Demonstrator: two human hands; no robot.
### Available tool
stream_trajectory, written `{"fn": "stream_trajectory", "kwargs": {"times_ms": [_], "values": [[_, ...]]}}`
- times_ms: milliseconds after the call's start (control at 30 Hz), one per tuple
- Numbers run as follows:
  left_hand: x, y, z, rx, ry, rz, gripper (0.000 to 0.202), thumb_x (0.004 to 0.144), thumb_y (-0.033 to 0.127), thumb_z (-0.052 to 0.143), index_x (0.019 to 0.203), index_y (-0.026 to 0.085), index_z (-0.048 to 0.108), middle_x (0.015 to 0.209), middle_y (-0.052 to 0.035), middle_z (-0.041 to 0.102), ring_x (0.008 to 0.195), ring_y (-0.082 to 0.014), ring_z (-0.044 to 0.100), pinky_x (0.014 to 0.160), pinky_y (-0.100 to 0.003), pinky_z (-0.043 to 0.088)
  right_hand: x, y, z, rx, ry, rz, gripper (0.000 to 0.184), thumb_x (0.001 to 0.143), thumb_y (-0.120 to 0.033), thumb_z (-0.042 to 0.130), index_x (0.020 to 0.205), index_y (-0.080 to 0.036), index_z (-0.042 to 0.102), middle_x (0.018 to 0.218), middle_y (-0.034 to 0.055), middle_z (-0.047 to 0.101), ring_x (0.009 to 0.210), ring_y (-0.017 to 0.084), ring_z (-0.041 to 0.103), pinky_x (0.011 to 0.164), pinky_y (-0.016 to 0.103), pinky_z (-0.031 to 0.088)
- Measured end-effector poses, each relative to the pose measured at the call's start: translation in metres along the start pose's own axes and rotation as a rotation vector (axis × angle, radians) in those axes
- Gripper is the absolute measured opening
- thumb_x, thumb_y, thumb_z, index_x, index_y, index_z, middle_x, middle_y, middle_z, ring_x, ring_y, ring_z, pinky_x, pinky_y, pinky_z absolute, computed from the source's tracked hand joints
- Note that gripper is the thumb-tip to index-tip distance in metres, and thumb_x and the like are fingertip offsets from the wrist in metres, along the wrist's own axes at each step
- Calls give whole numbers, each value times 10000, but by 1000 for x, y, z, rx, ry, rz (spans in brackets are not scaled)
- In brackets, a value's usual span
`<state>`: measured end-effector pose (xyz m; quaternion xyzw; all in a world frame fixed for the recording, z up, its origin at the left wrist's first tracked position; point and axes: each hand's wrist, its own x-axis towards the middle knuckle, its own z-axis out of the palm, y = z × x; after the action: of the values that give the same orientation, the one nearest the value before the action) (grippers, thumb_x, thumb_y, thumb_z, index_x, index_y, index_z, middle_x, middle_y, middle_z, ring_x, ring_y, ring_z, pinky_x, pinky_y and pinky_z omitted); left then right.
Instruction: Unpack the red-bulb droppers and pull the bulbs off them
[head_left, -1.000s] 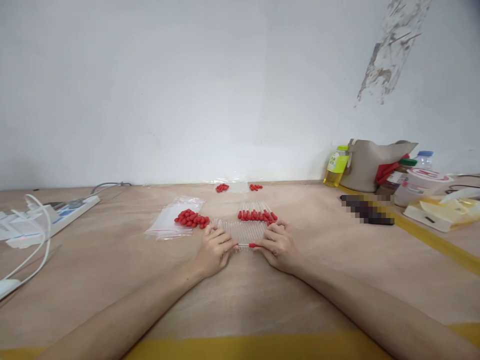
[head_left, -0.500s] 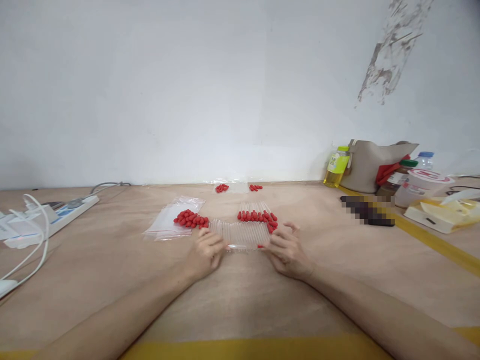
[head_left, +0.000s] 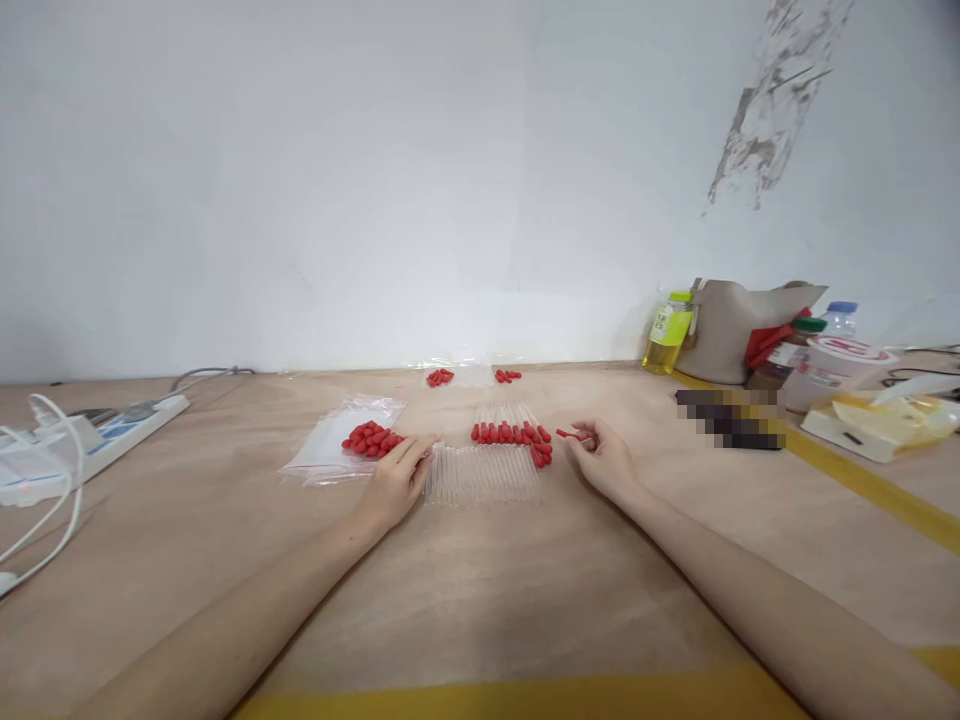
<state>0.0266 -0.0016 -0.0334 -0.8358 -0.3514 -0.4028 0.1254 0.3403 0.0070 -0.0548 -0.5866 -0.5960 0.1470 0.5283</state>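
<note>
My right hand (head_left: 602,458) is closed in a pinch at the right of the laid-out droppers. From its fingertips a red rubber bulb (head_left: 568,435) points left; any glass tube behind it is hidden. My left hand (head_left: 400,477) lies low with its fingers stretched out, between a pile of red bulbs (head_left: 366,440) and the left end of a row of clear glass tubes (head_left: 484,475); nothing shows in it. Behind that row lie several droppers with red bulbs (head_left: 504,433). A few more red bulbs (head_left: 541,455) sit at the row's right corner.
The bulb pile rests on clear plastic bags (head_left: 315,450). Two small red groups (head_left: 440,377) lie by the wall. A white power strip (head_left: 142,435) with cables is at left. At right are a yellow-capped bottle (head_left: 667,335), a grey bag (head_left: 724,330), a lidded tub (head_left: 836,375) and tissues (head_left: 870,425).
My right hand has moved up and right, away from the near edge of the tubes, with the red bulb. My left hand has drawn back up and left towards the bulb pile.
</note>
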Motion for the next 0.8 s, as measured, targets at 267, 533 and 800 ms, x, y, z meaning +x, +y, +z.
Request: {"fn": "stream_trajectory", "kwargs": {"times_ms": [267,533,800], "values": [[-7,-2,2,-30,-122,82,249,832,275,509,1058,175,535,874,-48,623,738,-129,580,701,-256,472,0,3,4,37,-109,53,233,667,-385,586,731,-161,587,666,28,630,574,125,560,529,229,436],[-5,4,-4,-93,-215,91,393,747,412,598,1047,159,563,879,-70,627,817,-177,567,730,-307,464,-1,-4,2,1,-150,87,274,656,-421,598,717,-156,630,673,46,664,593,144,587,523,229,424],[1,12,-16,-54,-289,56,502,689,496,617,1092,201,562,1085,-88,574,1026,-243,498,890,-412,395,-1,-5,-1,-81,-193,43,312,742,-413,482,659,-169,656,649,27,662,593,154,575,543,234,386]]}}
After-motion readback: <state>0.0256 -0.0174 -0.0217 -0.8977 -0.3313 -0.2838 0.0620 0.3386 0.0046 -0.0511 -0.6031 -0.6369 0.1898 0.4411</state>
